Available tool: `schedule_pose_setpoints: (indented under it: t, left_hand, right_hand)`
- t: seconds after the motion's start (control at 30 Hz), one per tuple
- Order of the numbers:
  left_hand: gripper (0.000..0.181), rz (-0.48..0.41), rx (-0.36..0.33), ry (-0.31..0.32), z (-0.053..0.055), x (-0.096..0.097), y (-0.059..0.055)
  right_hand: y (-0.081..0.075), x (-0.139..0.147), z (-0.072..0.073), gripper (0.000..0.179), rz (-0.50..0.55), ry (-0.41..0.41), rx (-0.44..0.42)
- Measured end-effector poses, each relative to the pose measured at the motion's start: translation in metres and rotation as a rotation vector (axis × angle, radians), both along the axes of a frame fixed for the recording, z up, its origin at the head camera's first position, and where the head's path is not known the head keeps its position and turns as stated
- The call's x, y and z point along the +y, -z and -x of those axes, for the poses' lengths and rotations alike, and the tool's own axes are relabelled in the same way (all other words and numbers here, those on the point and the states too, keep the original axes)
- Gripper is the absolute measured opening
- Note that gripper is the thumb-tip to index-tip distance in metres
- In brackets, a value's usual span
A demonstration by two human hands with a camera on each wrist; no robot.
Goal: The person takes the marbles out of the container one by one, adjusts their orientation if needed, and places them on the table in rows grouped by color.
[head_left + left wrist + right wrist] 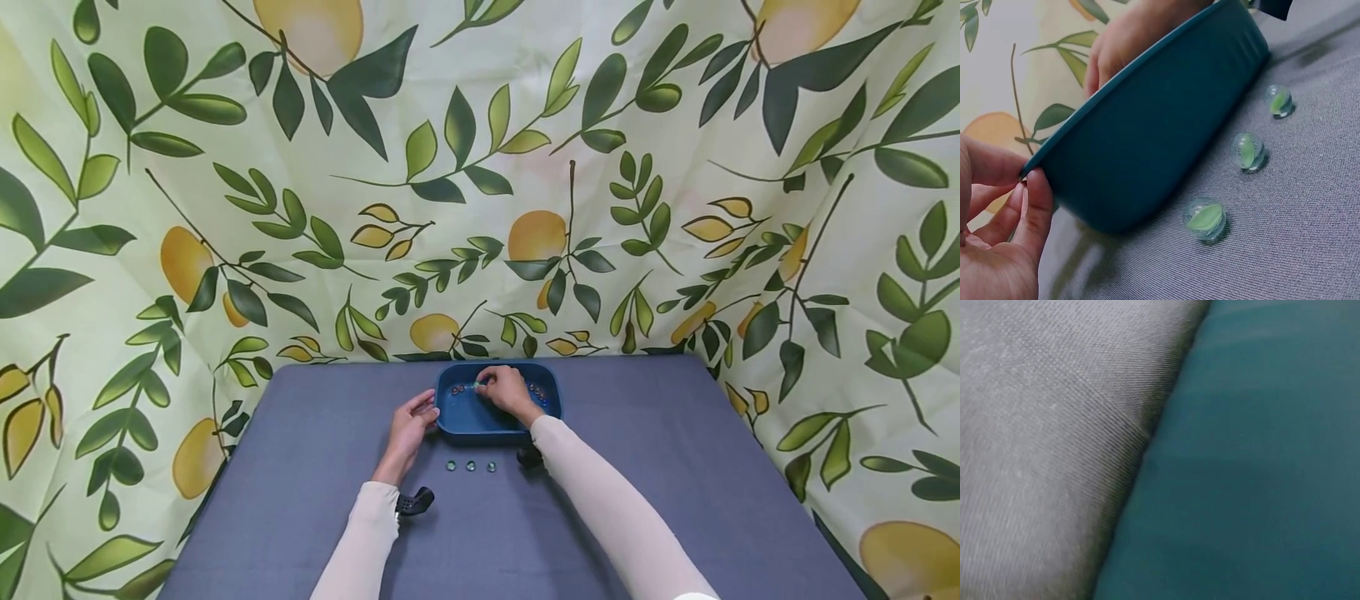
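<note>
A blue plastic basin (480,438) stands toward the back of the table. At its left end, my left hand (411,425) pinches the rim between thumb and fingers, as the left wrist view shows. My right hand (510,393) reaches over the front wall into the basin, fingertips pinching a small pale green marble (477,386). Inside, brownish marbles (457,389) lie left of that hand and several more marbles (537,393) lie to its right. Three clear glass marbles with green swirls (1248,151) sit in a row on the cloth before the basin.
A grey cloth (315,467) covers the table. Behind and at both sides hangs a fabric printed with lemons and leaves (465,275). Black wrist-camera mounts (416,502) stick out from the wrists. In the right wrist view, the basin's outer wall (1241,462) fills the right side.
</note>
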State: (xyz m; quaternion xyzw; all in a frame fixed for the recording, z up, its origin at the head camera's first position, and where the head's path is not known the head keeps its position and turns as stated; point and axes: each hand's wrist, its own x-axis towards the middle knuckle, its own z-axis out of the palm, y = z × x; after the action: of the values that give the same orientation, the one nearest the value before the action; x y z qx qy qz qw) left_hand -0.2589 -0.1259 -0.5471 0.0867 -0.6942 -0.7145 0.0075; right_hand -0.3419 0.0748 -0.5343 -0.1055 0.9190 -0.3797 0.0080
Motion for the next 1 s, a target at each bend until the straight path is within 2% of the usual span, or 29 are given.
schedule_pose_setpoints:
  t: [0.53,0.77,1.0]
  left_hand:
    - [0.044,0.002,-0.013,0.016,-0.001,-0.001,-0.002]
    - [0.046,-0.004,-0.024,0.027,0.002,-0.003,0.0]
    - [0.044,-0.002,-0.025,0.016,0.002,-0.002,0.001]
  right_hand:
    - [-0.023,0.012,-0.028,0.014,0.175,0.001,0.031]
    - [-0.031,0.018,-0.044,0.013,0.18,-0.007,0.1]
    - [-0.034,0.027,-0.062,0.013,0.219,-0.027,0.133]
